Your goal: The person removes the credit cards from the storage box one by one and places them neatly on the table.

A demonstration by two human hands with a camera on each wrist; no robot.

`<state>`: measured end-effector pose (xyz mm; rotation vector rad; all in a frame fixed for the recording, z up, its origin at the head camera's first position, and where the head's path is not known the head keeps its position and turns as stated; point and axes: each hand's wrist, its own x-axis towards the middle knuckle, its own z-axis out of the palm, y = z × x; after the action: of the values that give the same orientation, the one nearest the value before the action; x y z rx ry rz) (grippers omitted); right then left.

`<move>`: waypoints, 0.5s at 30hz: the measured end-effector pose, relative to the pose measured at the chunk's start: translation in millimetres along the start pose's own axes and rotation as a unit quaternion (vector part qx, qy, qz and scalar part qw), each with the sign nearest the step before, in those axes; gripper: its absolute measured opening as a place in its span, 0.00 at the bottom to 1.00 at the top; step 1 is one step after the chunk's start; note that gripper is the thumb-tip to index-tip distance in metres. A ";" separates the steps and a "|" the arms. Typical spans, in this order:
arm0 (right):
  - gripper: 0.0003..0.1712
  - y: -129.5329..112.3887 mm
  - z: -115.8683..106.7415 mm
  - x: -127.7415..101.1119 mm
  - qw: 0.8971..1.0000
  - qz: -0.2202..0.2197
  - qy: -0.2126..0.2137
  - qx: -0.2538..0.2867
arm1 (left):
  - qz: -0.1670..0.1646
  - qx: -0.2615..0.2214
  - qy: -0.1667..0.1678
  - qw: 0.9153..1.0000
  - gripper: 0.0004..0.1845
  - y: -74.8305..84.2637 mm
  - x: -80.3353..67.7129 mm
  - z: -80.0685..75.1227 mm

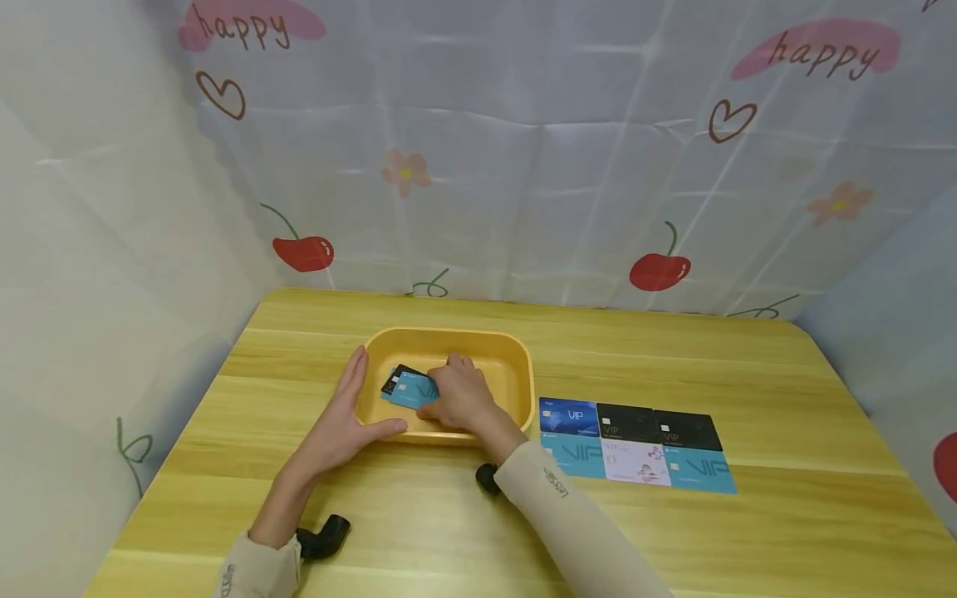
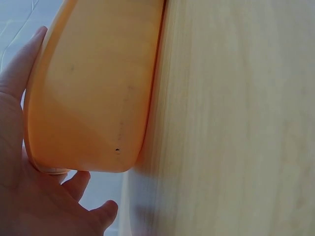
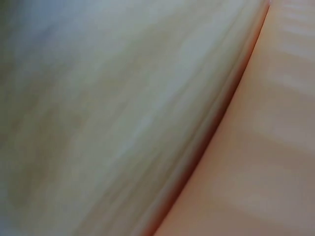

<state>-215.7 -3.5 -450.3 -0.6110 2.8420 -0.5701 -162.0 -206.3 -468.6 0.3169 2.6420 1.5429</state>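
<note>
In the head view, your left hand [image 1: 336, 423] braces the near left corner of the yellow plastic tray [image 1: 449, 330], fingers straight along the left end and thumb along the near rim, probably to keep it from sliding. Your right hand [image 1: 463, 399] reaches into the tray and seems to pinch the light-blue VIP card [image 1: 414, 390] at its right end, leaving its left part uncovered. That card overlaps a black card [image 1: 401, 370] in the tray's left half. Right of the tray, six VIP cards [image 1: 635, 462] lie face up in two rows of three, apparently so each face can be read.

In the left wrist view, your hand straddles the tray's corner without clenching.

The right wrist view shows tray wall and wooden tabletop [image 3: 98, 98]; you cannot tell your grip there.
</note>
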 end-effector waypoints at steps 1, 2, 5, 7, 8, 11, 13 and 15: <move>0.30 0.2 -0.1 -0.3 1.000 -0.003 0.001 0.002 | 0.000 0.000 0.000 1.000 0.63 -0.2 -0.1 0.1; 0.30 0.4 0.0 -0.6 1.000 -0.005 0.003 0.005 | 0.000 -0.001 -0.001 1.000 0.63 -0.4 -0.2 0.3; 0.30 1.1 0.2 -1.3 1.000 -0.013 0.013 0.013 | 0.000 -0.002 -0.001 1.000 0.63 -0.7 -0.3 0.5; 0.30 1.7 0.2 -1.6 0.999 -0.020 0.021 0.021 | 0.000 -0.002 -0.001 1.000 0.63 -0.6 -0.3 0.3; 0.30 1.9 0.3 -1.8 0.999 -0.024 0.025 0.025 | 0.000 -0.002 -0.001 1.000 0.63 -0.5 -0.3 0.2; 0.31 2.6 0.2 -1.9 0.998 -0.036 0.034 0.037 | -0.001 0.001 0.000 1.000 0.63 -0.2 -0.2 -0.3; 0.32 2.7 -0.1 -2.5 0.997 -0.043 0.040 0.046 | -0.001 0.003 0.000 1.000 0.63 -0.2 -0.1 -0.5; 0.32 2.3 -0.7 -3.5 0.996 -0.050 0.048 0.054 | 0.000 0.003 0.000 1.000 0.63 -0.4 0.1 -0.7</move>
<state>-213.5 0.1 -450.3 -0.7281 2.8578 -0.7848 -162.2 -207.1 -468.6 0.3181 2.6468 1.5349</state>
